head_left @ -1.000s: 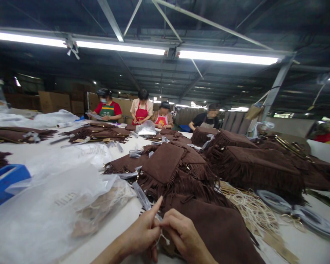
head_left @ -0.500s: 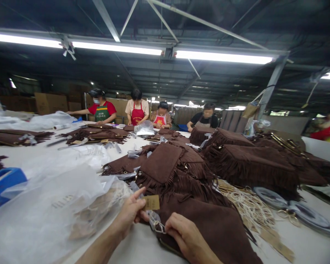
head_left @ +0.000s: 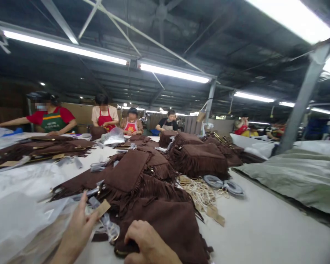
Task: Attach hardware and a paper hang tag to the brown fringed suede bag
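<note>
My left hand [head_left: 78, 223] is at the lower left, index finger stretched up. Its thumb presses on a small tan paper tag [head_left: 103, 208]. Below the tag, a clear plastic-wrapped strap piece with a ring [head_left: 111, 228] hangs beside a dark brown fringed suede bag [head_left: 165, 223]. That bag lies flat in front of me, its zipper edge toward me. My right hand [head_left: 150, 242] rests on the bag's near left edge with curled fingers; the fingertips are partly hidden, and the grip appears to be on the bag.
More brown fringed bags [head_left: 126, 170] are heaped beyond. Tan tags with pale strings [head_left: 200, 192] and coiled grey straps [head_left: 231, 187] lie to the right. Clear plastic bags [head_left: 22, 220] cover the left. Green-grey sheeting [head_left: 297, 176] borders the right. Several co-workers [head_left: 106, 115] stand across the table.
The view has swung right, so things sit further left. My right hand has left the tag's string and ring and moved onto the bag's edge. My left hand still has the tag, now tilted.
</note>
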The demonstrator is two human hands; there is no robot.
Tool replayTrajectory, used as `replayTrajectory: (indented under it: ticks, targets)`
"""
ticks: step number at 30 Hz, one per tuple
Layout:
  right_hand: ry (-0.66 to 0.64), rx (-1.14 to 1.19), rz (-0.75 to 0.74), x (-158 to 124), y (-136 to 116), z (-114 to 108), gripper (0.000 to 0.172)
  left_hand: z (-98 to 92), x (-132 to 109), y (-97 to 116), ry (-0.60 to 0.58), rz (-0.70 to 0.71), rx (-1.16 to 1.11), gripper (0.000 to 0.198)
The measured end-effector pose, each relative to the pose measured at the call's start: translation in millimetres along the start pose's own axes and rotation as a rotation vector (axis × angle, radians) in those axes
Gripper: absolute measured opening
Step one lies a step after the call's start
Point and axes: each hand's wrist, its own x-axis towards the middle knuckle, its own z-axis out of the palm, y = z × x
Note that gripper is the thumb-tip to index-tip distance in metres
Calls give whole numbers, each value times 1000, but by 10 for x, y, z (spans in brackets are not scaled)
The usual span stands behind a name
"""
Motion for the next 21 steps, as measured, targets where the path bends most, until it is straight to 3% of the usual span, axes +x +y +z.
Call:
replayTrajectory:
  ticks: [2, 5, 9, 11, 13, 17, 21]
  targets:
    - [-16, -11, 0, 9, -16, -28, 47, 30, 11, -61, -45, 283, 102, 66]
    - [-5, 89, 21, -65, -61, -205, 33, 90, -65, -99, -220, 534, 186, 36]
    - [150, 137, 176, -398, 21, -626, 19, 180, -271, -39, -493, 623, 262, 29]
    - [252, 58, 250, -619, 127, -839, 15, 198, -347, 52, -592, 599, 257, 30]
    - [271, 35, 320, -866, 210, -1023, 12, 184, -376, 135, -636, 550, 247, 30]
    - [281, 123, 494, -1605, 172, -1350, 14, 96, -342, 129, -589, 525, 272, 27]
    - [468, 116, 841, -2832, 30, -1655, 19, 196, -235, -21, -526, 692, 285, 40]
